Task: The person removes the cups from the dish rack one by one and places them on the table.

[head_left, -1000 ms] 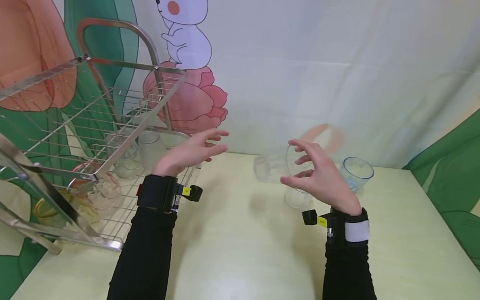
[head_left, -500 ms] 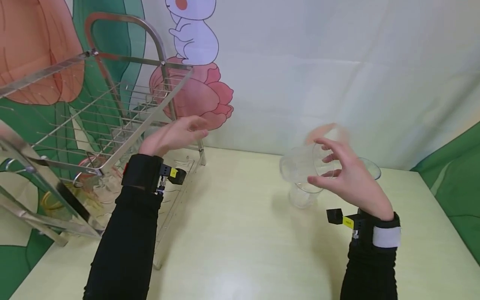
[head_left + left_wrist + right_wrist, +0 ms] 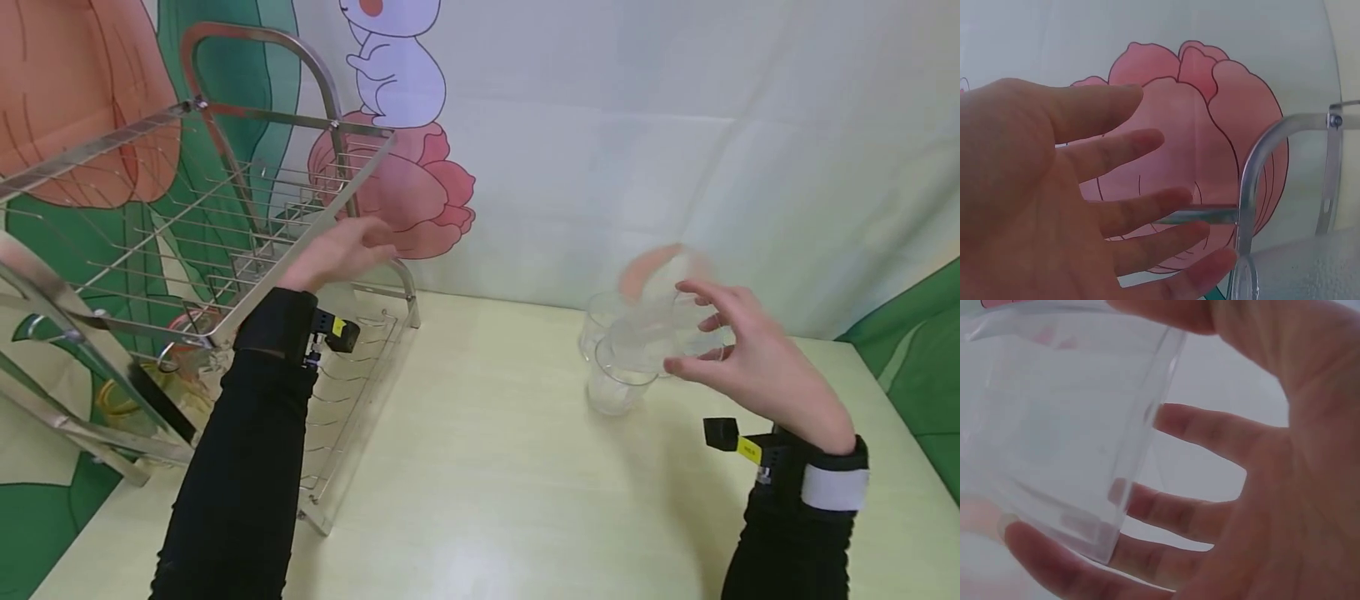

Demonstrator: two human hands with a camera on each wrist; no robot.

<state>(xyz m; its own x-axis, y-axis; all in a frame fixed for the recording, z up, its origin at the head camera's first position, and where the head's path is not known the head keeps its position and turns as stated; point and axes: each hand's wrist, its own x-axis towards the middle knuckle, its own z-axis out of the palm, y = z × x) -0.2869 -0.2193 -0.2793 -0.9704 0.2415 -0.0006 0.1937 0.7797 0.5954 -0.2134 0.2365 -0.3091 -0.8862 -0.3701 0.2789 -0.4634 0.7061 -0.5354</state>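
Observation:
My right hand (image 3: 757, 358) holds a clear drinking glass (image 3: 648, 337) near its rim, with the glass lying on its side in the air. In the right wrist view, the thumb is along one side of the glass (image 3: 1054, 425) and the fingers are around the other. Just below it a second clear glass (image 3: 617, 396) stands upright on the table, and another clear glass (image 3: 594, 329) is behind. At the drying rack, my left hand (image 3: 337, 250) is raised beside the upper shelf. Its fingers (image 3: 1135, 209) are spread and hold nothing.
A two-tier metal drying rack (image 3: 367, 167) stands at the left. On its lower shelf are several glasses, including a yellow one (image 3: 127, 408) and a red-rimmed one (image 3: 197, 323). A printed curtain (image 3: 555, 167) hangs behind the pale table (image 3: 480, 475).
My right hand has carried the glass to the right, over and past the standing glass. My left hand has moved left toward the rack. The head view has shifted slightly.

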